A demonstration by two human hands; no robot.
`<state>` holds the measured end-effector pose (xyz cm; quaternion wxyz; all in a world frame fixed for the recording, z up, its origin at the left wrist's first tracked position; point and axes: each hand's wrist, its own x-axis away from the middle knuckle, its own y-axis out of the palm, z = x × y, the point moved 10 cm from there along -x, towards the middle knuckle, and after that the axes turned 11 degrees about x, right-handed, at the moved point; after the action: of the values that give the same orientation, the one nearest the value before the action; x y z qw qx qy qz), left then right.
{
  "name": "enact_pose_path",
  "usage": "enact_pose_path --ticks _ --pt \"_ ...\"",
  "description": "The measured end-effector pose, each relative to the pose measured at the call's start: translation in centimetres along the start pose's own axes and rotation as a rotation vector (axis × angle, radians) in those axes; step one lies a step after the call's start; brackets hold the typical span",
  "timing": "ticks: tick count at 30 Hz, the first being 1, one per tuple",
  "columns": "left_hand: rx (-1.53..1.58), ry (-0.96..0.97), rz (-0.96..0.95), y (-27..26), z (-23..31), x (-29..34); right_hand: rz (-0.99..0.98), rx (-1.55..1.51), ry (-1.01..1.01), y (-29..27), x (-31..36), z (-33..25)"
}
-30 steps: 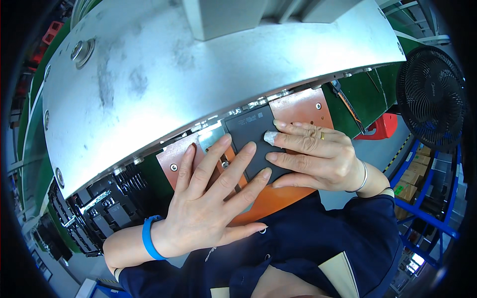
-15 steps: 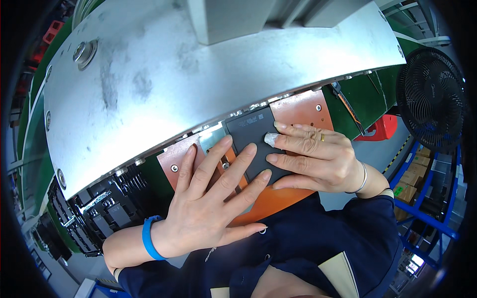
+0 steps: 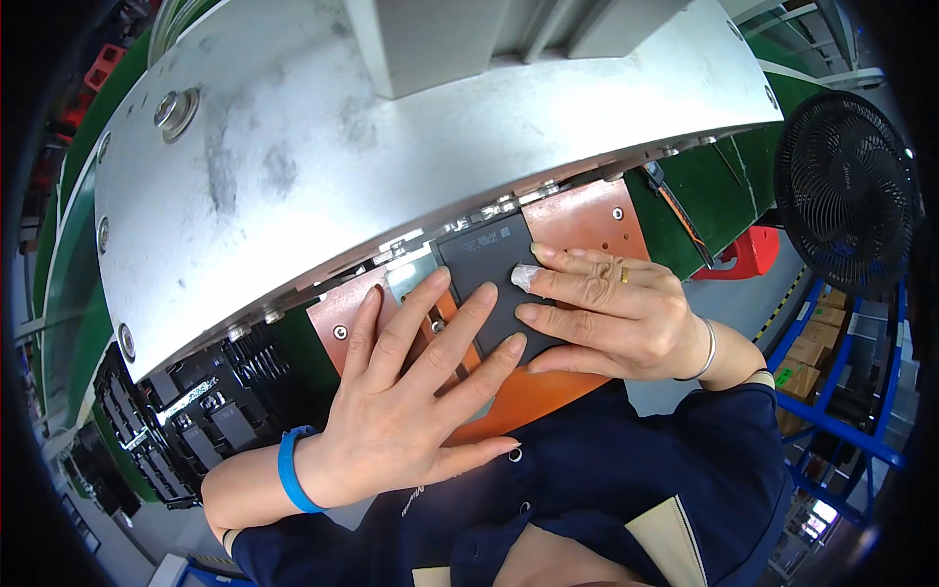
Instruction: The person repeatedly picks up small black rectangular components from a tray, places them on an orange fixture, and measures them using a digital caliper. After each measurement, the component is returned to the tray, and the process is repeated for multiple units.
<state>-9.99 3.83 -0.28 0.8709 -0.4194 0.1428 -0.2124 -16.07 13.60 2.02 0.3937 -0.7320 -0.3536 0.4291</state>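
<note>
A flat dark block (image 3: 479,256) is laid across the middle of the work area, between two copper-coloured plates (image 3: 587,215), close against the front edge of a large metal cover (image 3: 323,127). The left hand (image 3: 391,421) is unclenched and held palm down, its fingers fanned; the index and middle fingertips are rested on the block, and the little finger is stretched over the plate on the left. The right hand (image 3: 626,323) is laid from the right with its fingertips on the block; its middle fingertip is wrapped in white. Whether the block is gripped by this hand or only pressed cannot be told, since the thumb's contact at the near edge is poorly seen. An orange sheet (image 3: 548,396) is seen below the block. Black parts (image 3: 215,411) are gathered at the left, and a cutter (image 3: 675,205) is placed on the green table (image 3: 724,196) at the right, near a red object (image 3: 748,252) and a black fan (image 3: 843,191).
</note>
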Motion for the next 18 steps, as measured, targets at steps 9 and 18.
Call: enact_pose_path --ticks 9,18 --pt "-0.012 0.012 0.031 -0.2 0.3 0.2 -0.047 -0.011 0.053 0.3 0.1 -0.7" --pt "-0.021 0.052 0.062 -0.4 0.6 0.2 -0.020 -1.368 0.802 1.0 1.9 2.2"
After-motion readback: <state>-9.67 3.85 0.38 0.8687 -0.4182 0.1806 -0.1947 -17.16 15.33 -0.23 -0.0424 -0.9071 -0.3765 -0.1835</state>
